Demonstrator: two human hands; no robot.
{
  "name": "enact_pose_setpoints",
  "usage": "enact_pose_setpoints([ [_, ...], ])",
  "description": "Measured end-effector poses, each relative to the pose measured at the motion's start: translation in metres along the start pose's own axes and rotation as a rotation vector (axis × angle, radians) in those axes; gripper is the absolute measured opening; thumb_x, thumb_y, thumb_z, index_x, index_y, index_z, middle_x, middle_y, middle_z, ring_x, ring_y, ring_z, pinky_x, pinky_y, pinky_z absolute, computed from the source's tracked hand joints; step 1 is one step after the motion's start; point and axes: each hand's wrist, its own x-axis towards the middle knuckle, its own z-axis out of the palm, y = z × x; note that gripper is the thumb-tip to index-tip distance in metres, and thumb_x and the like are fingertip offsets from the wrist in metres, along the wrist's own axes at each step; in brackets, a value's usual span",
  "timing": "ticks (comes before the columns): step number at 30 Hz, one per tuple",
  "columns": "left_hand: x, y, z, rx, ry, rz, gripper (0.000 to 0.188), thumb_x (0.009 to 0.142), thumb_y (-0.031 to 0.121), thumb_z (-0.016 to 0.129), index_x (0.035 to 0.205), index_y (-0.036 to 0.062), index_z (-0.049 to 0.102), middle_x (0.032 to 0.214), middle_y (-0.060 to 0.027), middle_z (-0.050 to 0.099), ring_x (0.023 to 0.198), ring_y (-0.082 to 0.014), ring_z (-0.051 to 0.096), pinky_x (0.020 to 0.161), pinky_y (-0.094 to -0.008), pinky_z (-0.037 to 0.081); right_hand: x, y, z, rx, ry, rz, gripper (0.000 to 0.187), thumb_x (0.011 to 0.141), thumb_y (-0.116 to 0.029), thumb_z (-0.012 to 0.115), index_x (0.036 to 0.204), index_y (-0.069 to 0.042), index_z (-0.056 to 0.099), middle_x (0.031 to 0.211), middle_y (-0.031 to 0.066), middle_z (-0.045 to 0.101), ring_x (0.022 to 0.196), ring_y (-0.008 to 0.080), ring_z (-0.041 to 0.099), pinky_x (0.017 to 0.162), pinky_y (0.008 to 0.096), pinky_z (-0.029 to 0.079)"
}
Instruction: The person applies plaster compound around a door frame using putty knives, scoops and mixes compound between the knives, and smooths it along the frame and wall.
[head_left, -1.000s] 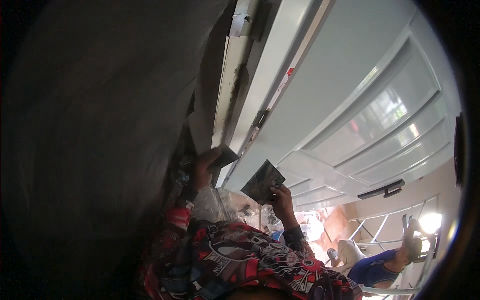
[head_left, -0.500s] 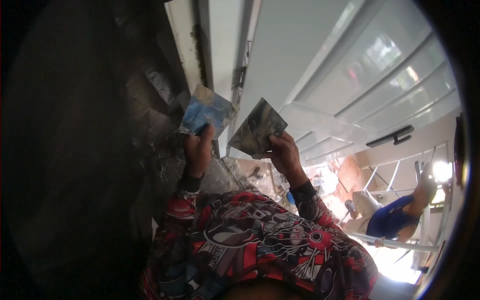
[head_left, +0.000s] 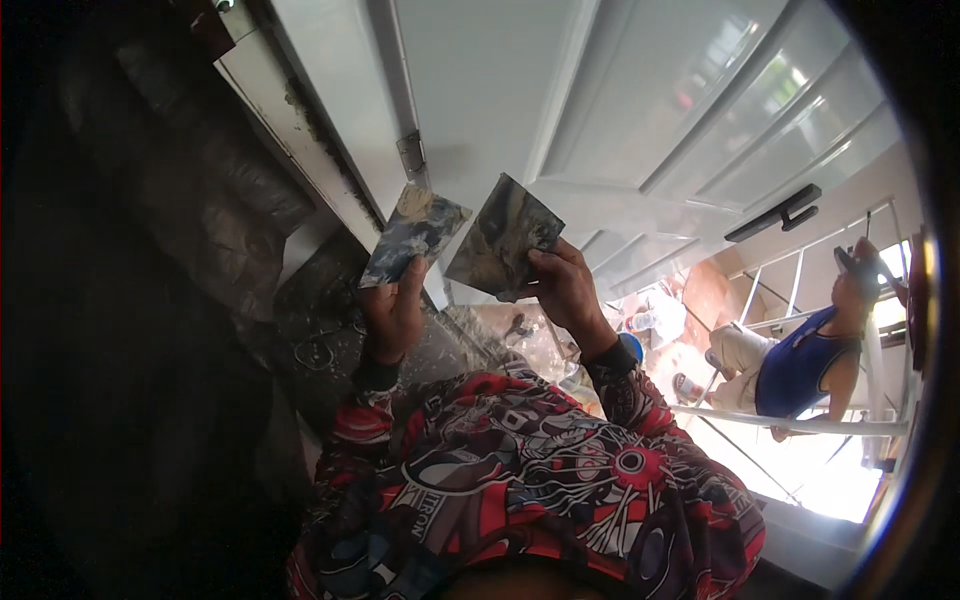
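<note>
Darkness fills the far left, a dim, creased surface (head_left: 220,220) just showing through it. Next comes a pale strip (head_left: 270,85), its edge rough and stained, slanting down beside the white door frame (head_left: 335,75). And now the left hand (head_left: 393,315)! Its grip is closed on the lower end of a thin flat plate (head_left: 415,235), thumb flat on a face smeared blue-grey and tan. Just above that sits a dark hinge (head_left: 411,152). Over to the right hand (head_left: 567,290): grip closed too, thumb on top, pinching the corner of a darker, squarish plate (head_left: 505,240), streaked brown and grey. The two plates tilt up side by side, edges very near; whether they touch, I can't tell. Behind them spreads the white panelled door (head_left: 500,80). Further right, a clear bottle (head_left: 640,322) on the littered floor, the black door handle (head_left: 775,213) above, and a person in a blue sleeveless top (head_left: 805,375) among pale metal rails (head_left: 800,427).
</note>
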Motion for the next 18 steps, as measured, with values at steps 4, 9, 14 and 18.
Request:
enact_pose_setpoints([
  [4, 0.008, 0.008, 0.004, 0.273, -0.106, 0.077, 0.023, 0.098, 0.002, 0.054, 0.116, -0.0111, 0.06, 0.11, -0.0134, 0.068, 0.1, -0.015, 0.062, 0.087, -0.0299, 0.051, 0.001, -0.004, 0.002, 0.06, -0.022, -0.009, 0.038, 0.093, -0.008, 0.053, 0.127, 0.008, 0.05, 0.116, 0.0189, 0.062, 0.096, 0.0303, 0.068, 0.077, 0.0441, 0.063],
  [9, 0.003, -0.004, 0.002, 0.398, -0.175, 0.104, 0.023, 0.095, 0.002, 0.056, 0.115, -0.0086, 0.062, 0.108, -0.0191, 0.069, 0.096, -0.0225, 0.068, 0.083, -0.0324, 0.052, 0.002, -0.004, -0.003, 0.024, -0.026, -0.025, 0.036, 0.093, -0.008, 0.054, 0.125, 0.008, 0.052, 0.114, 0.0182, 0.064, 0.095, 0.0283, 0.069, 0.076, 0.041, 0.063],
  [14, -0.004, -0.006, 0.003, 0.577, -0.277, 0.171, 0.026, 0.092, 0.001, 0.056, 0.116, -0.0066, 0.061, 0.112, -0.025, 0.065, 0.096, -0.0382, 0.067, 0.08, -0.0398, 0.054, 0.003, -0.005, -0.004, -0.067, -0.01, -0.058, 0.031, 0.093, -0.009, 0.055, 0.12, 0.007, 0.056, 0.107, 0.0148, 0.067, 0.09, 0.0239, 0.07, 0.073, 0.0367, 0.062],
  [18, -0.017, -0.028, -0.011, 0.777, -0.424, 0.107, 0.023, 0.093, 0.003, 0.053, 0.112, -0.0052, 0.061, 0.102, -0.0247, 0.064, 0.087, -0.042, 0.064, 0.073, -0.0439, 0.053, 0.003, -0.008, -0.01, -0.162, -0.028, -0.077, 0.031, 0.093, -0.008, 0.054, 0.12, 0.007, 0.055, 0.107, 0.0142, 0.067, 0.09, 0.0234, 0.07, 0.073, 0.0362, 0.062],
])
